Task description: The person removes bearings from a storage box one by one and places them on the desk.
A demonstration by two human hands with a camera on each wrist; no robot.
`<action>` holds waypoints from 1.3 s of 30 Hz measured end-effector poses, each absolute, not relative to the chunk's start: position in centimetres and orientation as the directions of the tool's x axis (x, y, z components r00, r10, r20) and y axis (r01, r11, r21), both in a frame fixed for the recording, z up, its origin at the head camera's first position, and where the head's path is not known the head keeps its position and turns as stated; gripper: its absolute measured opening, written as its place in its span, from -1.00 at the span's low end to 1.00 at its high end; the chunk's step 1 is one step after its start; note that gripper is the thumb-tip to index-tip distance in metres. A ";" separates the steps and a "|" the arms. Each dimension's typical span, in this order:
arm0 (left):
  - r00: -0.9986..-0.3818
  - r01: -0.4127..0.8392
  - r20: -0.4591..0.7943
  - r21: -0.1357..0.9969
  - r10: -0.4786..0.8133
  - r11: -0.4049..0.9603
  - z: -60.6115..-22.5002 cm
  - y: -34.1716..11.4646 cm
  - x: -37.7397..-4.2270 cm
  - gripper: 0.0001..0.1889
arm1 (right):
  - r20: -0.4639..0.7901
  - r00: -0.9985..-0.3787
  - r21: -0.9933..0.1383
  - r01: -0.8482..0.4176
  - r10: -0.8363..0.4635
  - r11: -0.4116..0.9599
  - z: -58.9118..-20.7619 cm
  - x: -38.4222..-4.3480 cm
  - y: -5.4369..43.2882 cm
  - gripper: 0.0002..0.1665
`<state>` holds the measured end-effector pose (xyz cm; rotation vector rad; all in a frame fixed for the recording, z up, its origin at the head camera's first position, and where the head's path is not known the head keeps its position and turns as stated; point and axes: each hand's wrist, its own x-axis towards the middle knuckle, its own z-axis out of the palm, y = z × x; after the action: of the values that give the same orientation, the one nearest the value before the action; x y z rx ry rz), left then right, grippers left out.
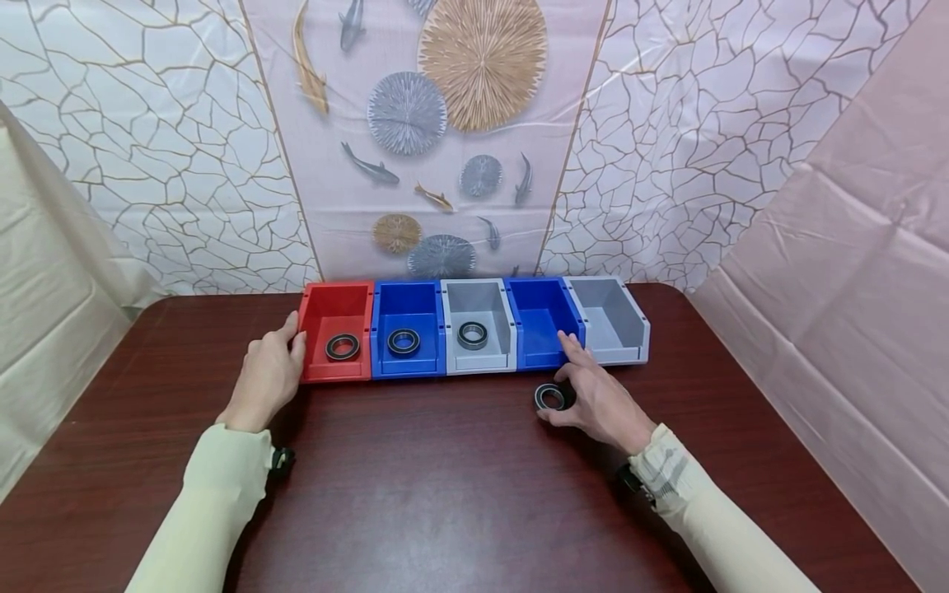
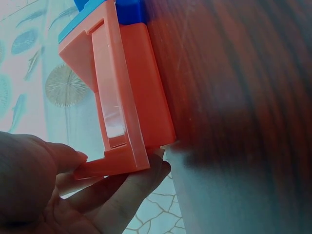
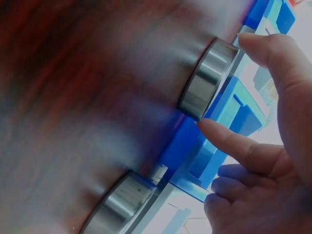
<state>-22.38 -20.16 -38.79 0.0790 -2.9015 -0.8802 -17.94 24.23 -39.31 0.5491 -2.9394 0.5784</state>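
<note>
Five small bins stand in a row at the table's far side: red bin (image 1: 334, 317), blue bin (image 1: 406, 309), grey bin (image 1: 478, 306), second blue bin (image 1: 539, 317), second grey bin (image 1: 611, 317). The first three each hold a steel bearing ring. My left hand (image 1: 270, 371) rests with straight fingers against the red bin's (image 2: 131, 87) left wall. My right hand (image 1: 596, 399) lies on the table before the second blue bin, with thumb and a finger pinching a bearing (image 1: 551, 397) (image 3: 207, 78). Another bearing (image 3: 119, 207) shows at the lower left of the right wrist view.
The dark wooden table (image 1: 445, 494) stretches toward me in front of the bins. Patterned sheets hang behind the bins and along both sides. The table's right edge (image 1: 778, 428) runs close to the right sheet.
</note>
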 end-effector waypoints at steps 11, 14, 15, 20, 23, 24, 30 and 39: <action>-0.993 -0.027 0.083 0.553 -0.088 0.833 -38.8 -20.1 -22.4 -0.38 | 0.168 -0.929 -0.330 -0.368 -0.330 0.869 -38.7 -18.4 24.2 -0.25; -0.993 -0.021 0.086 0.553 -0.083 0.833 -38.8 -20.2 -22.4 -0.38 | 0.173 -0.929 -0.330 -0.369 -0.328 0.869 -38.5 -18.4 24.2 -0.24; -0.993 -0.019 0.087 0.555 -0.081 0.832 -38.8 -20.2 -22.4 -0.38 | 0.172 -0.929 -0.332 -0.367 -0.327 0.869 -38.5 -18.4 24.2 -0.23; -0.993 -0.003 0.094 0.559 -0.067 0.829 -38.8 -20.2 -22.3 -0.38 | 0.172 -0.931 -0.338 -0.364 -0.323 0.868 -38.3 -18.6 24.2 -0.26; -0.994 -0.003 0.092 0.561 -0.066 0.828 -38.8 -20.2 -22.3 -0.38 | 0.176 -0.930 -0.330 -0.364 -0.323 0.871 -38.1 -18.7 24.1 -0.29; -0.994 -0.003 0.091 0.561 -0.066 0.828 -38.8 -20.2 -22.2 -0.38 | 0.176 -0.931 -0.327 -0.363 -0.321 0.872 -38.1 -18.7 24.1 -0.29; -0.994 0.005 0.096 0.562 -0.060 0.827 -38.8 -20.3 -22.1 -0.38 | 0.178 -0.931 -0.325 -0.362 -0.319 0.874 -37.7 -19.0 23.9 -0.27; -0.994 0.008 0.097 0.559 -0.056 0.829 -38.8 -20.3 -22.1 -0.38 | 0.195 -0.927 -0.313 -0.369 -0.321 0.875 -37.3 -19.3 23.5 -0.28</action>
<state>-22.12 -20.33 -38.79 0.0384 -2.8994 -0.8863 -19.35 23.48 -37.31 0.5373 -2.9085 0.5262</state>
